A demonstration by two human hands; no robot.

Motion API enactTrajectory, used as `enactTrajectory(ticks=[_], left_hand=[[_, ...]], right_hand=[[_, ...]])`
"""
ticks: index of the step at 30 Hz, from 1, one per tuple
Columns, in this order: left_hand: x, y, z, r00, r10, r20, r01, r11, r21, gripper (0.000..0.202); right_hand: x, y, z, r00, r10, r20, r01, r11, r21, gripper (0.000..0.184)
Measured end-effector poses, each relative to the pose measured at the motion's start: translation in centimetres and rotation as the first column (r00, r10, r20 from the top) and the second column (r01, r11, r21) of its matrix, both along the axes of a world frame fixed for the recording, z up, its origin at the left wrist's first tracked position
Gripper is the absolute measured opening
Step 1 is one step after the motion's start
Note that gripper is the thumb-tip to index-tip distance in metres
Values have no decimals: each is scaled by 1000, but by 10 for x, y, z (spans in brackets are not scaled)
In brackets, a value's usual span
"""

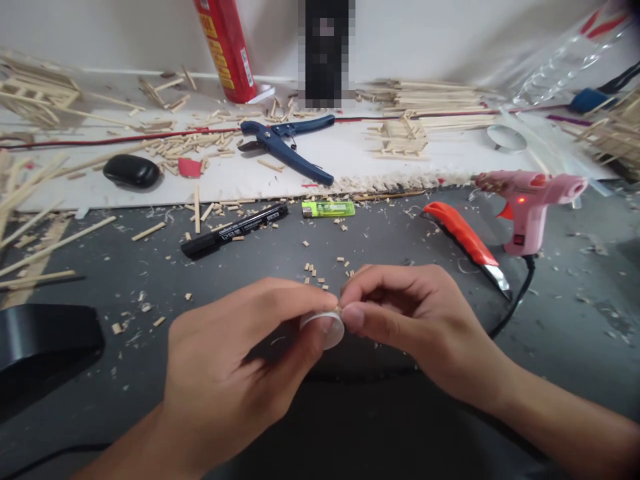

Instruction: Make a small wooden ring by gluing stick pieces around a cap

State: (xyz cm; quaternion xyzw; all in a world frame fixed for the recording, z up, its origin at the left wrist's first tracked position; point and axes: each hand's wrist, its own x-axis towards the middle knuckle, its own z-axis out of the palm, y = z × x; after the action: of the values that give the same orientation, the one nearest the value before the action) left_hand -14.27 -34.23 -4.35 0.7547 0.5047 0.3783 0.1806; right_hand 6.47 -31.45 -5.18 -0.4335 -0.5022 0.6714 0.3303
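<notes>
Between thumb and fingers, my left hand [235,347] grips a small, round, translucent plastic cap [334,333], held tilted above the dark table. My right hand [415,307] is pinched at the cap's upper right rim. A tiny pale bit shows at its fingertips, mostly hidden, too small to name for sure. Just beyond the fingers, several short cut pieces of wooden stick [313,272] lie scattered on the dark surface.
Beyond my hands lie a black marker [235,230], a green lighter [327,209], blue cutters [287,147] and an orange-handled knife [463,240]. A pink glue gun [527,207] with a lit red light stands right, its cord running toward my right forearm. A black mouse [131,171] sits left.
</notes>
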Motion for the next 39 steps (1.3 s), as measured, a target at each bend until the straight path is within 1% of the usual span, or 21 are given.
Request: enactTrajectory(ticks=[5,10,14,16,19,21,26,29,35,37,39], left_hand=[[1,0,0,999,-32,-23,32,999,3,7],[2,-2,-3,1000,-5,-14,5,1000,26,6],[0,-7,-9,998,16,-62,-14,999,29,7],[0,-9,-11,997,34,-66,-30,998,61,9],[1,-10,-11,997,30,-68,-24,995,98,8],[1,-10,-11,998,22,-67,-15,995,100,9],[0,-8,-12,999,-40,20,37,992,118,14],[0,-8,-13,998,-34,46,29,995,98,19],[1,-6,-11,999,-43,25,40,995,87,15],[1,-6,-11,1000,-28,12,28,998,50,10],[1,-6,-11,999,12,34,-11,1000,-23,6]], right_hand=[[0,-2,1,998,-2,68,-5,995,95,16],[1,-5,-1,994,-23,103,-1,975,222,7],[2,-5,-1,994,-8,112,-18,974,227,8],[3,-5,-1,992,-3,124,-26,973,231,7],[4,-5,0,988,1,153,-40,967,253,7],[5,-4,1,984,3,177,-52,961,271,8],[5,-3,5,977,19,212,-86,946,311,9],[5,-2,7,975,28,219,-96,947,308,9],[5,-1,7,979,45,201,-97,962,254,10],[4,-1,7,986,53,161,-89,970,225,11],[3,-3,6,992,71,104,-90,978,190,9]])
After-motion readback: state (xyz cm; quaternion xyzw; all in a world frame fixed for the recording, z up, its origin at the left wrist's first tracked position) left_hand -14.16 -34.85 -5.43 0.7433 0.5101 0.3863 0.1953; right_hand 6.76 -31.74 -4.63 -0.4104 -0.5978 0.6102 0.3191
